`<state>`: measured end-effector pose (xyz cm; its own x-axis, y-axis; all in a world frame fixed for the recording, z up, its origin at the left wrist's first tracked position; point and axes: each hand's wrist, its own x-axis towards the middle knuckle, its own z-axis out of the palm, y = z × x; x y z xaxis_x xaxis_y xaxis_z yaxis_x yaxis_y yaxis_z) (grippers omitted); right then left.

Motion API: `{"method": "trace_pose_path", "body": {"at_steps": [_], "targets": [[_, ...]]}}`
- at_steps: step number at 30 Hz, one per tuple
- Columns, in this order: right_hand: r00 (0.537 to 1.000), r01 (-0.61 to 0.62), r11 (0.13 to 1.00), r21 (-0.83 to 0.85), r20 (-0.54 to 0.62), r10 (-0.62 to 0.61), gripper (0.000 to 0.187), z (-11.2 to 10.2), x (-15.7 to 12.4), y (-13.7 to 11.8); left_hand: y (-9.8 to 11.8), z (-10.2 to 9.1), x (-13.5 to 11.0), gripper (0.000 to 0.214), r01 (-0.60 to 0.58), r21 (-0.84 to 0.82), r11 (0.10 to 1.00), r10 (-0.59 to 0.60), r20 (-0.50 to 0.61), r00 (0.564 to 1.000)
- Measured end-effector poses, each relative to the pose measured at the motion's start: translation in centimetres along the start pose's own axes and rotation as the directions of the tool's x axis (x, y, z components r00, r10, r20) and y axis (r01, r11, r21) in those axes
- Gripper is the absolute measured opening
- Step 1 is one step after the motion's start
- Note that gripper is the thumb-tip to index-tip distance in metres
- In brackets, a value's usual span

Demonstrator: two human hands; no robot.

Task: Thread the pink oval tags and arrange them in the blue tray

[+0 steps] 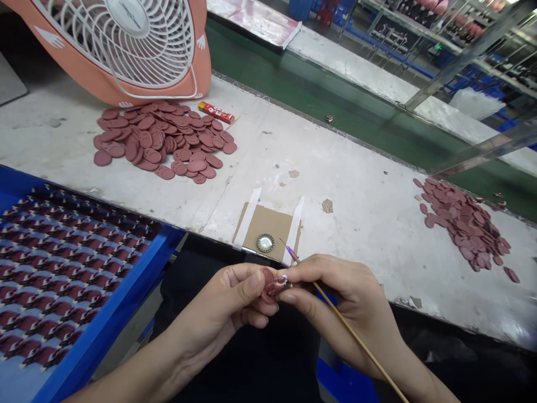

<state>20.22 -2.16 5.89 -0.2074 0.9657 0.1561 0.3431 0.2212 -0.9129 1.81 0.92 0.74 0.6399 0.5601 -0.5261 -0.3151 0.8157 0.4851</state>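
My left hand is closed, thumb and fingers pinching a reddish-brown oval disc. A small dark red figure with white and yellowish bits sits against the disc, between my two hands. My right hand is closed too; its thumb and forefinger touch the small figure. A thin brush with a wooden handle and purple ferrule passes through that hand, its fine tip pointing away from me. Beyond the fingers, a bottle cap with something pale inside rests on a piece of cardboard held by white tape.
A heap of reddish-brown oval discs lies before an orange fan, beside a red and yellow packet. Another disc heap is at the right. A blue tray at left holds rows of small dark red figures. A green strip runs behind the worktable.
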Motion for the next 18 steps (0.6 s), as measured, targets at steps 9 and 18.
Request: {"method": "trace_pose_path", "body": {"at_steps": [9, 18], "targets": [[1.000, 0.024, 0.998, -0.059, 0.015, -0.023, 0.015, 0.00, 0.10, 0.09, -0.25, -0.07, 0.18, 0.028, 0.012, -0.046, 0.999, -0.012, -0.010, 1.000], [0.995, 0.096, 0.991, -0.093, 0.036, -0.093, 0.013, 0.31, -0.09, -0.10, -0.41, 0.19, -0.53, 0.030, 0.049, -0.075, 0.996, -0.048, 0.011, 0.999]]}}
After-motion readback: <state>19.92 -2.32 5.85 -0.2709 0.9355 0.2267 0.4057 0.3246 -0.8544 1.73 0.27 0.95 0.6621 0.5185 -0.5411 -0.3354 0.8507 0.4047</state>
